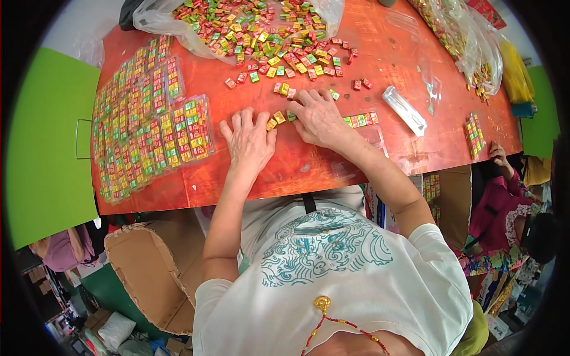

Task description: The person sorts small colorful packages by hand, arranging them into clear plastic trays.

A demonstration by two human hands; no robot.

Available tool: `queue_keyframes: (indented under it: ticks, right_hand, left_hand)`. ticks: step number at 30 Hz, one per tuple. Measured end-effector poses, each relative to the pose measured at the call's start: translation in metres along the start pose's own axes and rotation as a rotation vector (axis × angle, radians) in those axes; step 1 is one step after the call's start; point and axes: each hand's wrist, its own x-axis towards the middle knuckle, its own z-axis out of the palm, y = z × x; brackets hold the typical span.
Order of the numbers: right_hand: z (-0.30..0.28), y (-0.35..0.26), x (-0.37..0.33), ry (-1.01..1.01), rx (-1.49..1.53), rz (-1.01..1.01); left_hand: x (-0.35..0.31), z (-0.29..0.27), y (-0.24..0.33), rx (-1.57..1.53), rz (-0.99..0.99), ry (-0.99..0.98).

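Observation:
My left hand [248, 141] rests on the red table with its fingers spread. Its fingertips are close to a pair of small yellow boxes [275, 121]. To the right, my right hand [319, 117] lies palm down, fingers stretched and apart, over some more little boxes. A green box [291, 115] shows beside its thumb, and red and yellow boxes [284, 90] sit by its fingertips. What lies under the palm is hidden. Past the right wrist is a short row of red, green and yellow boxes [361, 120], next to a clear plastic tray [375, 139].
Filled clear trays [155, 127] cover the table's left side. A heap of loose boxes [267, 35] spills from a plastic bag [178, 38] at the back. Right of me are a clear plastic case [405, 111], another filled tray [474, 136] and a co-worker's hand [499, 153].

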Motion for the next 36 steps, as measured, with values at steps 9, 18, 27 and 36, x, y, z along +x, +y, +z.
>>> queue_keyframes:
  ticks: [9, 18, 27, 36]
  right_hand:
    - [0.002, -0.009, 0.001, 0.031, 0.055, -0.01]
    - [0.008, 0.02, 0.023, 0.129, -0.053, 0.132]
    - [-0.004, 0.022, 0.004, 0.111, 0.026, 0.057]
    - [-0.009, 0.008, 0.004, -0.022, 0.029, -0.013]
  left_hand:
    - [0.007, 0.0, 0.01, 0.049, -0.136, 0.034]
    - [0.069, 0.011, 0.007, -0.078, 0.07, 0.16]
    - [0.06, 0.018, -0.021, -0.024, 0.07, 0.034]
    - [0.003, -0.011, -0.024, -0.026, -0.049, -0.025]
